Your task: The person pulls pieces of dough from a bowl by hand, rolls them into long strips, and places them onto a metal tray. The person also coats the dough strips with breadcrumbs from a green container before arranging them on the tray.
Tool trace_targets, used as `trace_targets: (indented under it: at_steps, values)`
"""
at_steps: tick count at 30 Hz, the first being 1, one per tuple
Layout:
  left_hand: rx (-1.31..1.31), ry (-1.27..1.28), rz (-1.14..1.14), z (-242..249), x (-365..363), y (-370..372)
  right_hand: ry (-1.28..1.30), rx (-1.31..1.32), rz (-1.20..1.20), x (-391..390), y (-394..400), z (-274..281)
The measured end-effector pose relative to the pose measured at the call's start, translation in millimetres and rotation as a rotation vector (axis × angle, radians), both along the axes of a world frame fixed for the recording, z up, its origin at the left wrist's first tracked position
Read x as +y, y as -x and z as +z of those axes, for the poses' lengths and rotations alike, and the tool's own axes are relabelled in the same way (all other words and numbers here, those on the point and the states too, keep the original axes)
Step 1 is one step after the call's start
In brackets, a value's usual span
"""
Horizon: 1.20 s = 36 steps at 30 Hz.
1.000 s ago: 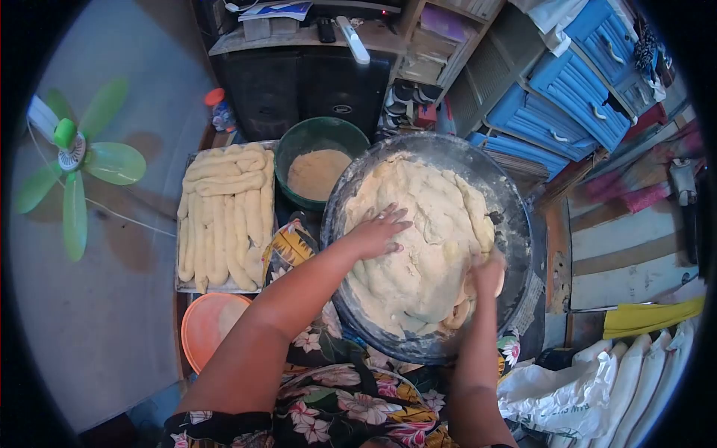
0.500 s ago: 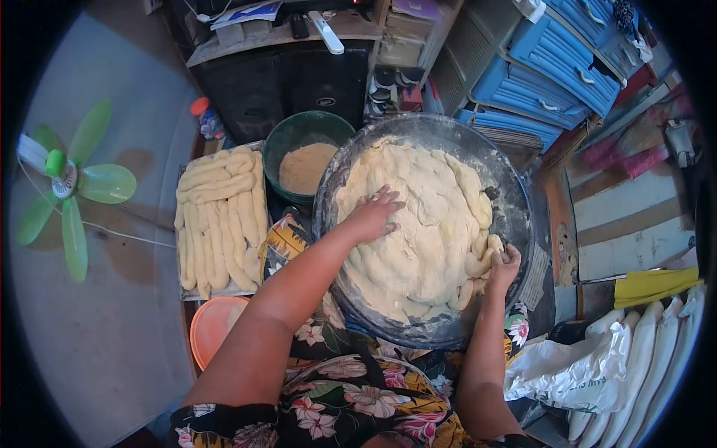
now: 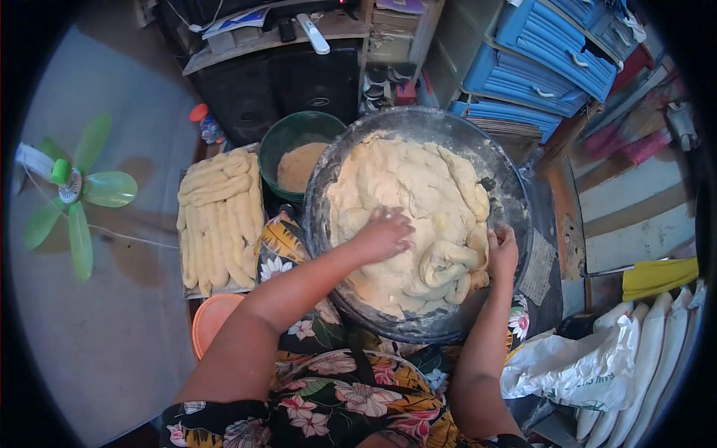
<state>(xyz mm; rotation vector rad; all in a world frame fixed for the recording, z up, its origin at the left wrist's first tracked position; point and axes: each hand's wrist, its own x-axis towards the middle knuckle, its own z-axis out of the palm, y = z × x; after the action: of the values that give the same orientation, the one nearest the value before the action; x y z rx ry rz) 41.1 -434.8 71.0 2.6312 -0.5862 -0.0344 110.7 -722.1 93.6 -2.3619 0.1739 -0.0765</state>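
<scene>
A big mound of pale, floury dough point(image 3: 407, 179) fills most of a wide dark basin point(image 3: 511, 179). My left hand point(image 3: 383, 237) rests on the middle of the mound, fingers stretched out and slightly apart. At the right edge of the dough, by the basin wall, my right hand point(image 3: 503, 254) has its fingers curled against a dough edge; the contact is partly hidden. Between the hands lies a looped, folded roll of dough point(image 3: 447, 265) on top of the mound.
Left of the basin, a tray point(image 3: 181, 257) carries several dough ropes point(image 3: 220, 216). A green bucket point(image 3: 272, 138) with tan powder stands behind it, an orange lid-like round container point(image 3: 213, 317) in front. A green-bladed fan point(image 3: 71, 187) is far left; blue drawers point(image 3: 515, 78) and white sacks point(image 3: 642, 351) are right.
A roll of dough at the right has been folded over onto the mound in a loop. My left hand has shifted slightly right and down; my right hand stays near the basin's right side.
</scene>
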Motion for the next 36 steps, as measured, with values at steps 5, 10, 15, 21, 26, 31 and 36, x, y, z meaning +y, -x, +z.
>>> trace_targets:
  at_steps: [5,10,15,21,26,31,36]
  values:
    - [-0.017,0.090,0.192,-21.4,-80.8,19.9,0.294,0.191,0.113,-5.6,2.1,-55.9]
    - [-0.192,-0.036,0.377,-7.9,-112.4,18.9,-0.652,0.270,0.010,-19.3,-2.5,-39.2]
    - [0.599,0.586,-0.009,49.5,-101.4,47.8,-1.290,0.062,0.004,-7.1,20.3,38.6]
    - [0.347,1.232,0.291,68.0,-14.2,70.4,-1.251,0.043,0.616,19.3,36.4,54.2]
    - [0.201,0.534,0.695,52.6,72.6,57.1,-0.254,-0.048,0.309,-6.3,0.1,-8.2]
    - [0.173,0.076,0.493,60.9,33.7,35.1,0.211,-0.052,0.460,0.1,0.1,-61.5]
    - [-0.310,-0.063,0.336,-3.5,0.8,10.4,0.184,0.040,0.520,12.6,11.4,-23.3]
